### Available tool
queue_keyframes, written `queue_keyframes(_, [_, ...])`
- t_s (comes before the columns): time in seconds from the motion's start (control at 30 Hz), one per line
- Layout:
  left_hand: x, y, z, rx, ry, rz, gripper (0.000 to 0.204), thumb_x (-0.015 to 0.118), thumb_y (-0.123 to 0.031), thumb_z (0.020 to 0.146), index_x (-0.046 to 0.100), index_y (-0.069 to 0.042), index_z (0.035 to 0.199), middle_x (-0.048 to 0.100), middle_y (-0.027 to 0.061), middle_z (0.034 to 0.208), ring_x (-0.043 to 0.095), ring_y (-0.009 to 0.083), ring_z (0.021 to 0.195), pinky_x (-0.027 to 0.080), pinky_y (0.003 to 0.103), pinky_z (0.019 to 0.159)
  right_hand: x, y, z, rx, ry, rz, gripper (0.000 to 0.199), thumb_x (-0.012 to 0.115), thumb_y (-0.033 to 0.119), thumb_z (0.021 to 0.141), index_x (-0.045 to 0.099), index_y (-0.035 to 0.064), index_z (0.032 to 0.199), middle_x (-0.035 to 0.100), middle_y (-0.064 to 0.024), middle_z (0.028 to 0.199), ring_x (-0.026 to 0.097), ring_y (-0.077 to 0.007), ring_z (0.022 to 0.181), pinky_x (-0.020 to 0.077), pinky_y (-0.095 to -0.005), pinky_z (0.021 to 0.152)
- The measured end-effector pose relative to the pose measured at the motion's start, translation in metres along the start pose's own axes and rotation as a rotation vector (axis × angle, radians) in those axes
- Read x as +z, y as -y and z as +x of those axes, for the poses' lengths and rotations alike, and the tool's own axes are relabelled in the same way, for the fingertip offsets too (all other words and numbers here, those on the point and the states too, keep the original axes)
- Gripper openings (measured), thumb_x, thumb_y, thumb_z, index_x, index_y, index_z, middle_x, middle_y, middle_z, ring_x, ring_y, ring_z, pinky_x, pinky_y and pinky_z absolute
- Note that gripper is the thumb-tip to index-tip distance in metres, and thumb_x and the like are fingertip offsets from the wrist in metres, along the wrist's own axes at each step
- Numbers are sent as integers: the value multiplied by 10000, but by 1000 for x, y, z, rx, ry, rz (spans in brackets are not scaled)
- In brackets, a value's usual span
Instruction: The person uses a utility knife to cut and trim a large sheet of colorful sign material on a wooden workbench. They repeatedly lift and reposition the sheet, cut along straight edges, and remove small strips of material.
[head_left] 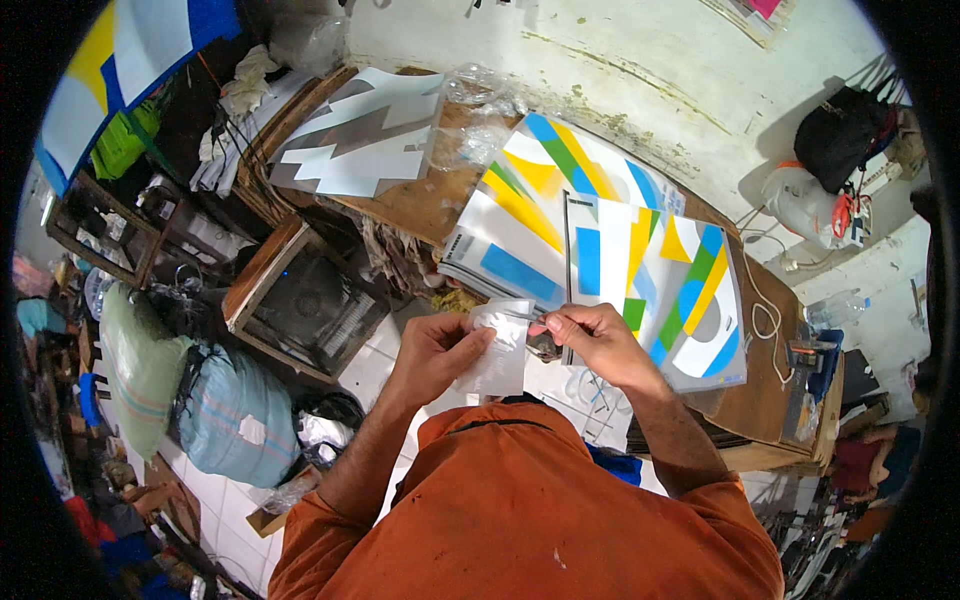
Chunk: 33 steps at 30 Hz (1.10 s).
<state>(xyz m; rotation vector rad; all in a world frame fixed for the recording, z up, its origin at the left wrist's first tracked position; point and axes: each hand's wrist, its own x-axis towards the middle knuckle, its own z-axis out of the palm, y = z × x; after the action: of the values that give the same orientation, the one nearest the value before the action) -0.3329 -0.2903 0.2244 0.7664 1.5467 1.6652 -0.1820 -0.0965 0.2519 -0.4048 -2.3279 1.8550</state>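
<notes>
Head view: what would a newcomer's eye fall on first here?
Most likely the bright orange shirt filling the lower middle, then the white sheets printed in blue, yellow and green on the wooden table at upper right. Between them, near the centre, a small white slip sits in the left hand's grip, with the right hand at its upper right edge.

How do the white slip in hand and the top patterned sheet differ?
The white slip is small and pale; the patterned sheet is larger, with blue, yellow and green shapes. The slip is held in the left hand; the sheet overlaps others on the wooden table. Both have white areas.
</notes>
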Motion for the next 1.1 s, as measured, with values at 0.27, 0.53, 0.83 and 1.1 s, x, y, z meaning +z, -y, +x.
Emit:
queue_keyframes(0.27, [-20, 11, 60, -199, -19, -35, 118, 701, -106, 876, 697, 9, 848, 646, 0, 729, 525, 37, 610, 410, 204, 531, -8, -35, 73, 167, 16, 54, 342, 607, 292, 961, 703, -36, 944, 618, -32, 737, 499, -84, 698, 426, -267, 617])
queue_keyframes(0.53, [-65, 49, 96, -410, -26, -146, 120, 710, -89, 853, 693, 30, 851, 671, 44, 766, 584, 69, 624, 466, 230, 553, 17, -79, 132, 384, 40, 108, 399, 611, 328, 955, 695, -62, 953, 586, 1, 662, 462, -78, 648, 406, -270, 564])
queue_keyframes(0.83, [-165, 78, 150, -841, 32, -264, 215, 740, -121, 838, 681, 62, 933, 680, 63, 818, 614, 103, 646, 477, 245, 570, 71, -128, 206, 479, 79, 21, 397, 603, 381, 942, 746, 17, 876, 559, 3, 558, 445, -66, 515, 354, -275, 459])
queue_keyframes(1.1, [-241, 108, 293, -536, -32, 138, 172, 650, -149, 891, 683, 14, 939, 620, 10, 728, 532, 79, 567, 408, 248, 478, 87, -156, 236, 694, -11, 223, 483, 551, 496, 947, 755, 57, 943, 657, -53, 713, 573, -118, 658, 448, -290, 580])
